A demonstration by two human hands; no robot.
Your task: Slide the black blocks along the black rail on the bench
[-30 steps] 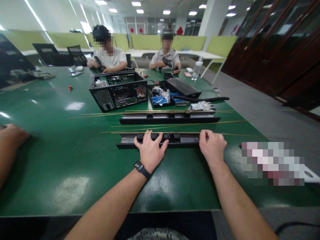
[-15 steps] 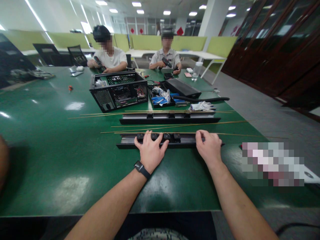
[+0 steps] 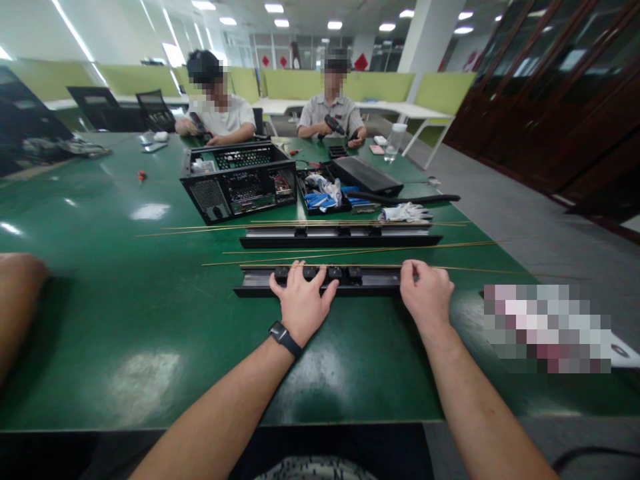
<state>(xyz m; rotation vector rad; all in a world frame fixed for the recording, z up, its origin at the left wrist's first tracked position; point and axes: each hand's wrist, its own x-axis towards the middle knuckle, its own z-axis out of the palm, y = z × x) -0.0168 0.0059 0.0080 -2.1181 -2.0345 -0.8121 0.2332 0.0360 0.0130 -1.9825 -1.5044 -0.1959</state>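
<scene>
My left hand (image 3: pixel 303 293), a dark watch on its wrist, lies with spread fingers over the nearer black rail (image 3: pixel 377 290). Its fingertips rest at a row of small black blocks (image 3: pixel 355 273) seated in the rail's channel. At the rail's right end, the closed fingers of my right hand (image 3: pixel 427 290) pinch a thin brass-coloured rod (image 3: pixel 490 271). This rod runs along the rail's far edge and sticks out well past the hand to the right; the exact grip is partly hidden.
Beyond lie more thin rods (image 3: pixel 300 257) and a second black rail (image 3: pixel 345 241). Farther back are an open computer case (image 3: pixel 240 183), a tray of gloves (image 3: pixel 323 193) and a black bar (image 3: pixel 410 199). Another person's arm (image 3: pixel 20 293) reaches in at left; two people sit opposite.
My right hand has shifted slightly right, and the pinched rod has slid right with it. My left hand stays put. The other person's arm at the left edge has come farther into view.
</scene>
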